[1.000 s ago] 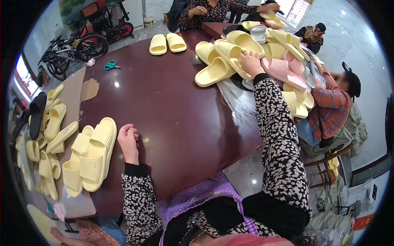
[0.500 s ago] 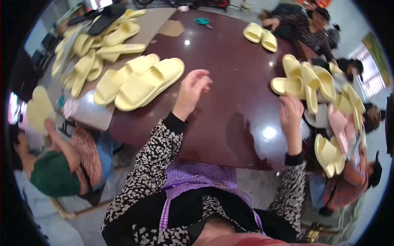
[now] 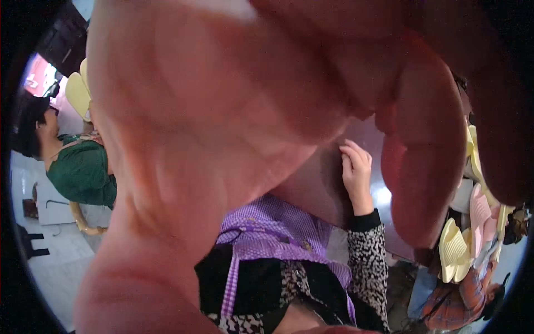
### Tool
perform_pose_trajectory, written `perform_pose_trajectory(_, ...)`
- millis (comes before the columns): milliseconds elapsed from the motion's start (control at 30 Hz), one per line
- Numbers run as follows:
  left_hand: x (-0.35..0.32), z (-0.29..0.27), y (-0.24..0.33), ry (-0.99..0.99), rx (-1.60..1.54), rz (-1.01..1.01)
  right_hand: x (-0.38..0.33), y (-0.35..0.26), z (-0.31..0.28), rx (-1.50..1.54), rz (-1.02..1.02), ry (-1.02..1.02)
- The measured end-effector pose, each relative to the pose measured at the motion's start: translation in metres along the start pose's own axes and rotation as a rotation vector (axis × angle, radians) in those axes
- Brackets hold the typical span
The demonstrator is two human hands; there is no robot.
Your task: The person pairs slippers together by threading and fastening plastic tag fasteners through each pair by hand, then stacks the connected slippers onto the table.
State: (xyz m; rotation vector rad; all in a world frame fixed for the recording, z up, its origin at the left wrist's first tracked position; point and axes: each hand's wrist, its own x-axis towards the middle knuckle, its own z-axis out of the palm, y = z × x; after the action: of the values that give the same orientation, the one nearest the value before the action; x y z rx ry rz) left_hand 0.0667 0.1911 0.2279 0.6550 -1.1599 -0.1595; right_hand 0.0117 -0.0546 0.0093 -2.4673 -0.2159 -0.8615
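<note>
My left hand is raised right up to the camera and covers most of the picture. Its palm side shows, and its fingers hang apart at the right with nothing seen in them. Lower down, my right hand hovers over the near part of the dark red table, fingers loosely bent and holding nothing visible. To the right of it, at the table's edge, are a pair of yellow slippers and a pink slipper. The rest of the tabletop is hidden behind my left hand.
At the left, a person in green sits near yellow slipper-shaped pieces. A person in a plaid shirt is at the lower right. More yellow slippers show past my left fingers.
My left hand has come up from over the table to just before the camera, hiding the slippers at the left and back. My right hand appears lower and farther left.
</note>
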Motion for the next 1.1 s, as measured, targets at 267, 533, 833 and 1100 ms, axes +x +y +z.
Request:
perform_pose_trajectory(267, 0.005, -0.021, 0.027, -0.063, 0.098, 0.038, -0.025, 0.017, -0.016, -0.021, 0.173, 0.048)
perform_pose_trajectory(533, -0.012, -0.005, 0.023, 0.005, -0.072, -0.117, -0.012, 0.008, 0.0, 0.003, 0.205, 0.005)
perform_pose_trajectory(833, -0.006, 0.01, 0.013, -0.323, -0.341, -0.136, -0.015, 0.005, -0.011, -0.04, 0.194, 0.051)
perform_pose_trajectory(1100, 0.005, 0.02, 0.04, -0.572, -0.656, -0.151, -0.016, 0.008, -0.01, -0.018, 0.181, 0.076)
